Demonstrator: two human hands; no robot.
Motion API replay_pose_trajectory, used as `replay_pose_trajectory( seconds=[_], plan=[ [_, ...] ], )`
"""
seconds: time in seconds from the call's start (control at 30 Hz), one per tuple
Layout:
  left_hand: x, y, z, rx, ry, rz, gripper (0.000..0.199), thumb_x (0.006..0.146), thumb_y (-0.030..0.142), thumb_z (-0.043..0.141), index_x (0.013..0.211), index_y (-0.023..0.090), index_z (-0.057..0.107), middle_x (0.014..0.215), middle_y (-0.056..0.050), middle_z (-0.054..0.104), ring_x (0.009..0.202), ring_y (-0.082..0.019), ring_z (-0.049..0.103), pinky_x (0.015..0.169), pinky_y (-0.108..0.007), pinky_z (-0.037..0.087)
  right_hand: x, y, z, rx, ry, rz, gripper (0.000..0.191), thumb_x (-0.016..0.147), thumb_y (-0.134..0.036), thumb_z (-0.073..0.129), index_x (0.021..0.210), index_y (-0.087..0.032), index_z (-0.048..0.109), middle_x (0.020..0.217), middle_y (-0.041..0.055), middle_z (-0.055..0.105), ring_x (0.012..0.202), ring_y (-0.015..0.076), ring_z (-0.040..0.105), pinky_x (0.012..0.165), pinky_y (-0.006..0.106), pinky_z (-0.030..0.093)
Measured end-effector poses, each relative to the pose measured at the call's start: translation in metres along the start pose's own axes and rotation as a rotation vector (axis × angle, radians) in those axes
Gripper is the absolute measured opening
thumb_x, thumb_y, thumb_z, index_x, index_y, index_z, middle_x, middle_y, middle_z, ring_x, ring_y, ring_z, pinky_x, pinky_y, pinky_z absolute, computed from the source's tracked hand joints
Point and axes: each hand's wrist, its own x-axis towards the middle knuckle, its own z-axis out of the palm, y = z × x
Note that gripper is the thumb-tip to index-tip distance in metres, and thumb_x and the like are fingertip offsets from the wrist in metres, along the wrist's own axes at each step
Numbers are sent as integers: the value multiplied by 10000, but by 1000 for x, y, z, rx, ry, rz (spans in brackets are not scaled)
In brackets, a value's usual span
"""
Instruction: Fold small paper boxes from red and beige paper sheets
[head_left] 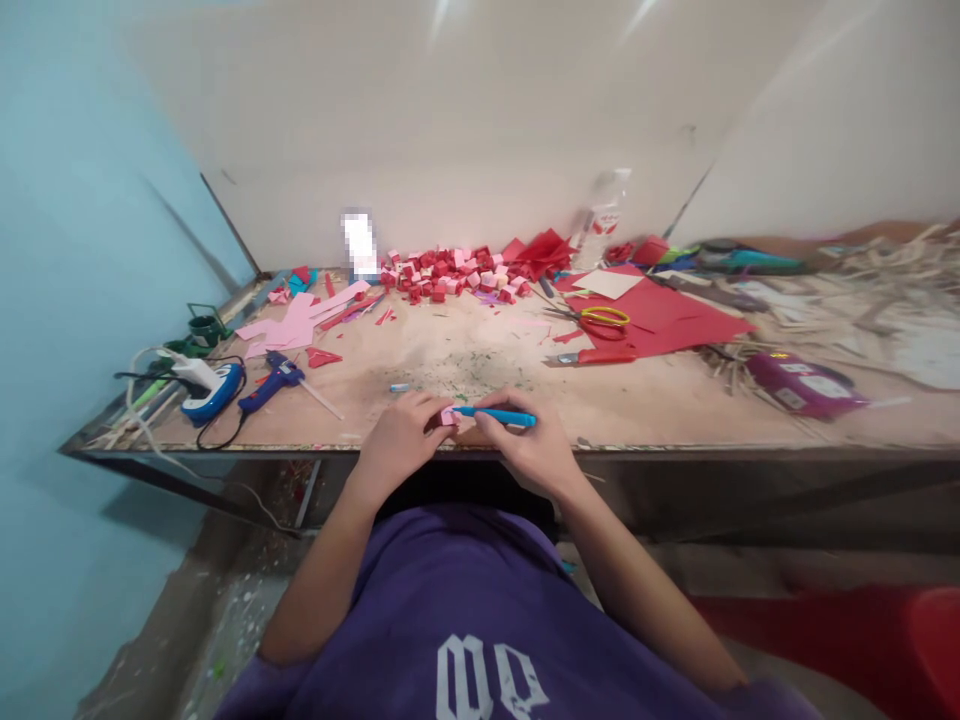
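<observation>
You're in what looks like a small paper-craft workshop. Your counter (pixel 405 340) carries craft supplies: a hot glue gun (pixel 279 376) beside a blue-and-white power strip (pixel 217 395), yellow-handled scissors (pixel 577 316), a red-handled knife (pixel 607 357) and a blue marker (pixel 510 416). Behind them you have a heap of little red and pink paper cubes (pixel 442 275), with red sheets (pixel 690 322), pink strips (pixel 294 322) and scraps around it. Below you, the floor (pixel 240 620) is speckled with pale spots.
</observation>
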Motion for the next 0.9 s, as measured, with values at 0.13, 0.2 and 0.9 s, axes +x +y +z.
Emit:
replay_pose_trajectory(
  seconds=[0.13,0.2,0.9],
  plan=[
    [1,0,0,6,1,-5,227,962,177,681,1168,219,767,1082,-64,775,1024,-233,715,918,-366,567,1,-2,1,6,-44,-32,99,886,-281,684,881,-216,760,804,29,782,719,208,723,675,309,545],
    [1,-1,0,9,-1,-10,231,957,174,687,1168,220,767,1089,-65,776,1024,-235,716,923,-369,569,2,-2,1,5,-60,-35,105,895,-285,683,897,-218,763,823,32,787,737,211,730,696,315,551],
    [0,-1,0,4,-15,-28,203,981,215,694,1171,201,764,1084,-67,777,1027,-240,712,915,-364,552,2,2,2,26,-9,0,112,849,-290,669,851,-206,743,772,21,752,685,193,683,647,299,511]
  ],
)
